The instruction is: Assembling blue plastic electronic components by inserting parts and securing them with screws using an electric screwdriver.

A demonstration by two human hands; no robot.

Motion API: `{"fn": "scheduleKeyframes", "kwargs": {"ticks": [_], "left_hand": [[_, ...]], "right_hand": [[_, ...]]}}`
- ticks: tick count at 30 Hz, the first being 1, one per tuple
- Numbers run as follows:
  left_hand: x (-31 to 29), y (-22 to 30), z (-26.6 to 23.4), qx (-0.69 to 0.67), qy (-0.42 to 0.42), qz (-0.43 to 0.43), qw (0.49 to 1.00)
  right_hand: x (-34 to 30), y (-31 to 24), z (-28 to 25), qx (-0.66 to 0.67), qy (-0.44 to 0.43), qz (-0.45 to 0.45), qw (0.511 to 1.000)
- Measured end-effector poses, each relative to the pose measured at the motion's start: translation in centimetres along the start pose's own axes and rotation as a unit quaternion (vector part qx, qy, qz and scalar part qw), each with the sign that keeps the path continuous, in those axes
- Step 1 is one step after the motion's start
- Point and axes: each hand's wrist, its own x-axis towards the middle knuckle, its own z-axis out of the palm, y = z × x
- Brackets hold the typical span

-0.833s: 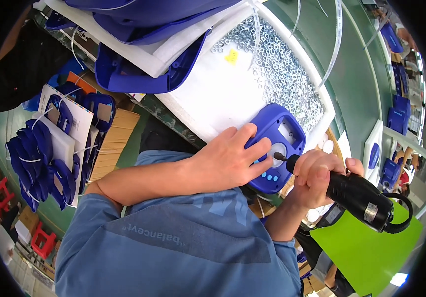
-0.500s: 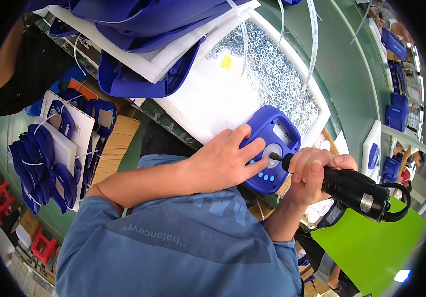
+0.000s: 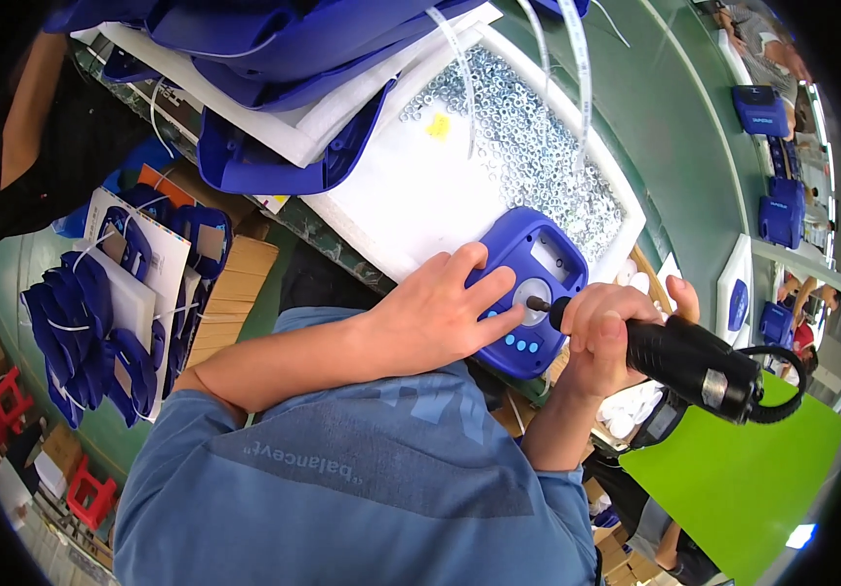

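A blue plastic housing (image 3: 510, 244) with a rectangular window, a round grey centre and several light-blue buttons lies at the near right corner of a white tray. My left hand (image 3: 435, 313) is on its left side, fingers bent over the face and fingertips near the round centre; the thumb is hidden. In my right hand (image 3: 604, 332) is a black electric screwdriver (image 3: 689, 369), held nearly level, with one finger raised off its body. Its dark tip (image 3: 538, 304) is at the round centre, close to my left fingertips. Whether a screw or nut sits under the tip, I cannot tell.
The white tray (image 3: 372, 234) holds many small metal nuts (image 3: 528, 127). Blue shells (image 3: 274, 181) and white foam sheets are stacked at the upper left, with white straps hanging over the tray. Bundled blue parts (image 3: 69, 313) stand at left. A bright green sheet (image 3: 743, 479) lies at lower right.
The housing, both hands and the screwdriver appear slightly further left, as the whole view has shifted a little. A finger of my right hand has lifted off the screwdriver.
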Motion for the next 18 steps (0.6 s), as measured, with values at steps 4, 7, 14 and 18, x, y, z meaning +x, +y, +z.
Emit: {"fn": "scheduleKeyframes", "kwargs": {"ticks": [4,7,14,18], "left_hand": [[0.1,0.3,0.0,-0.001,-0.009,0.005,1.000],[0.3,0.5,0.2,0.011,-0.015,0.020,1.000],[0.2,0.5,-0.8,-0.002,-0.035,0.041,0.999],[0.3,1.0,-2.6,0.049,-0.070,0.025,0.996]], "right_hand": [[0.2,-0.2,-0.3,0.015,0.016,0.006,1.000],[1.9,-2.0,-0.9,0.033,0.020,-0.056,0.998],[-0.2,-13.2,-12.8,0.128,0.275,0.064,0.951],[-4.6,-9.8,-20.8,-0.175,0.407,0.318,0.838]]}}
